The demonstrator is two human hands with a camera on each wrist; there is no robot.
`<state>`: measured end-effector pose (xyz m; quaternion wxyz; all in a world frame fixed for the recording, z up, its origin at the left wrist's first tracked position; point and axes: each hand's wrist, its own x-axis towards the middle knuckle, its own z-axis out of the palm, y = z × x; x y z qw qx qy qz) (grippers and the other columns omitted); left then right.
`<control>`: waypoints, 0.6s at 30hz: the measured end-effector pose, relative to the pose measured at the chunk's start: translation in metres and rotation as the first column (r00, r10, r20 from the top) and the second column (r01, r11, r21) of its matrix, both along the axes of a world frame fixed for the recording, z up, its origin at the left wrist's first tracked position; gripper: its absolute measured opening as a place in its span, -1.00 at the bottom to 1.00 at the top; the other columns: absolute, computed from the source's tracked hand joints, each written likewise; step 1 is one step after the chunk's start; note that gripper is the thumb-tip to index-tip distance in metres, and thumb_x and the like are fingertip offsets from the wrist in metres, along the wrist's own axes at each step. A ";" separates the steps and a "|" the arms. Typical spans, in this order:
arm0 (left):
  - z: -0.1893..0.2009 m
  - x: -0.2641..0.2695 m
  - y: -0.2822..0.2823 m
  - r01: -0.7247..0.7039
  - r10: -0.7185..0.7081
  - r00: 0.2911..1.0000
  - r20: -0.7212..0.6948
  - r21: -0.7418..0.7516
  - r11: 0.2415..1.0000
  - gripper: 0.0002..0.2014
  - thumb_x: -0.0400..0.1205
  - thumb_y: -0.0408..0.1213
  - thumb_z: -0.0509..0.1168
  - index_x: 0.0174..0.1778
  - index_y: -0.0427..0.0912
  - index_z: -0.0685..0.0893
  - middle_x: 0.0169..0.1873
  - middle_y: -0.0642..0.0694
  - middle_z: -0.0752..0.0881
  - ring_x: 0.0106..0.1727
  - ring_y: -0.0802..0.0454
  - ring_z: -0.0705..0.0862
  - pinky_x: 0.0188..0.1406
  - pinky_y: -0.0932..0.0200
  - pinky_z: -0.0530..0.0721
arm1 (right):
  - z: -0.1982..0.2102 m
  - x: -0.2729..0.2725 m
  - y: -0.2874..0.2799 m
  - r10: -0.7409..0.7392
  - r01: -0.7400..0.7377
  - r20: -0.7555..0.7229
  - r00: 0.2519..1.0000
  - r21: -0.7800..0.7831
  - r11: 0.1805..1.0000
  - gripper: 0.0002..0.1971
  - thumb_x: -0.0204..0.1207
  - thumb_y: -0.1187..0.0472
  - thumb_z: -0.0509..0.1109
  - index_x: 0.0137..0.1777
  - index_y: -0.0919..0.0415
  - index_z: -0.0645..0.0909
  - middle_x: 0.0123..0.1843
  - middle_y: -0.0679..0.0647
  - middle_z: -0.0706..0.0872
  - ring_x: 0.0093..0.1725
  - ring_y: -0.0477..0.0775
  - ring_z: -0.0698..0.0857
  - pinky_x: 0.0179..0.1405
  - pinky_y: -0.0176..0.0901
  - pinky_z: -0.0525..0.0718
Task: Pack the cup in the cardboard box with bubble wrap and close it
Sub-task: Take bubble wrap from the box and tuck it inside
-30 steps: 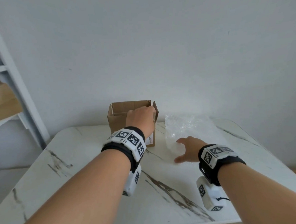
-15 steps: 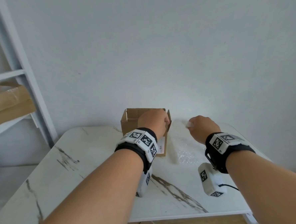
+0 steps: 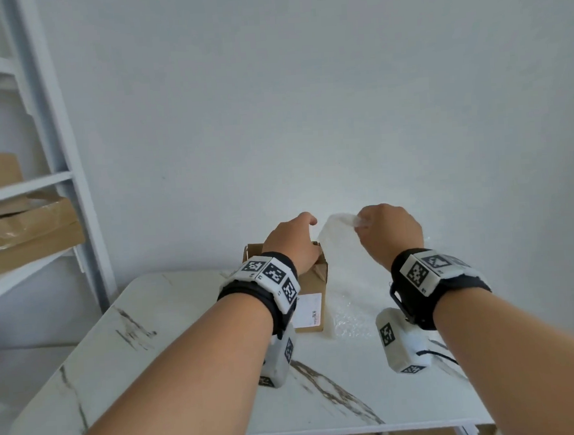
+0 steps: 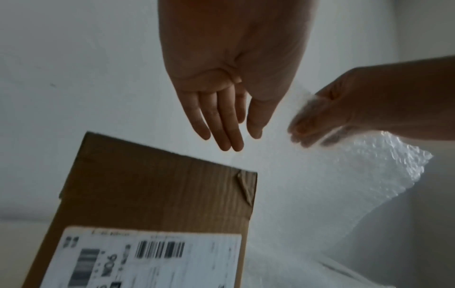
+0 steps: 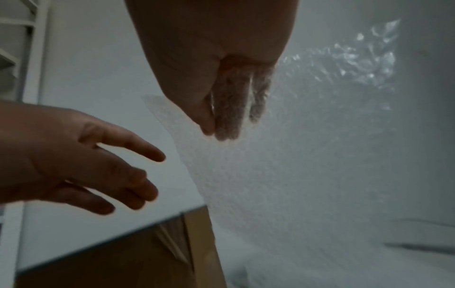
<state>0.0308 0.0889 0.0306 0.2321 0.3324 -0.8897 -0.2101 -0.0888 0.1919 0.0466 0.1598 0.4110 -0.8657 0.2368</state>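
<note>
A white marble-look table [image 3: 171, 328] with dark veins fills the lower half of the head view, set against a plain pale wall [image 3: 305, 98]. At the left edge stands a white shelf [image 3: 57, 157] holding flat cardboard [image 3: 27, 229].

A brown box [image 3: 313, 283] stands at centre frame on the table, top open, a white label [image 4: 147, 259] on its near side. The left hand [image 3: 294, 242] hovers just above the box's upper edge, fingers straight and slightly spread, holding nothing. Just right of the box, a sheet of bubble wrap [image 3: 346, 281] rises from the table to the right hand [image 3: 389, 236], which pinches its top edge between thumb and fingers, level with the left hand. The wrap's lower part lies on the table beside the box. The cup is not visible in any view.
</note>
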 end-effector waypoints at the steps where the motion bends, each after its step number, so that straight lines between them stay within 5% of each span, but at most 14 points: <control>1: 0.006 0.002 0.001 0.014 -0.013 0.999 -0.030 0.028 1.000 -0.43 0.57 -0.21 0.33 0.52 0.02 0.36 0.10 -0.09 0.75 0.14 -0.09 0.70 0.15 0.02 0.67 | 0.011 0.005 0.000 0.025 -0.026 -0.007 1.000 -0.040 0.999 -0.78 0.48 0.29 0.17 -0.40 0.16 0.45 -0.44 0.04 0.53 -0.36 0.19 0.53 -0.41 -0.19 0.41; 5: 0.028 0.016 0.002 0.124 -0.102 0.984 -0.145 0.151 0.981 -0.21 0.51 -0.15 0.44 0.61 0.13 0.17 0.28 -0.11 0.65 0.22 -0.12 0.68 0.25 0.02 0.64 | 0.044 0.024 0.004 0.228 -0.228 -0.010 0.974 -0.107 0.968 -0.79 0.50 0.26 0.25 -0.36 0.20 0.57 -0.43 0.05 0.58 -0.36 0.15 0.53 -0.42 -0.16 0.44; 10: 0.046 0.048 -0.004 0.149 -0.057 0.962 -0.267 0.336 0.930 -0.59 0.50 -0.08 0.48 0.18 -0.17 0.60 0.14 -0.13 0.75 0.11 -0.06 0.78 0.19 -0.04 0.73 | 0.057 0.045 0.008 0.410 -0.404 0.051 0.911 -0.099 0.910 -0.85 0.52 0.25 0.35 -0.24 0.11 0.72 -0.33 0.05 0.71 -0.26 0.12 0.62 -0.28 -0.12 0.56; 18: 0.013 0.063 -0.020 0.183 0.038 0.926 -0.376 0.535 0.825 -0.57 0.47 -0.07 0.51 0.12 -0.30 0.70 0.08 -0.19 0.79 0.08 -0.01 0.80 0.20 0.10 0.73 | 0.040 0.051 -0.006 0.511 -0.495 0.121 0.851 -0.141 0.857 -0.89 0.46 0.16 0.45 -0.27 0.09 0.75 -0.28 0.07 0.79 -0.25 0.09 0.70 -0.27 -0.11 0.61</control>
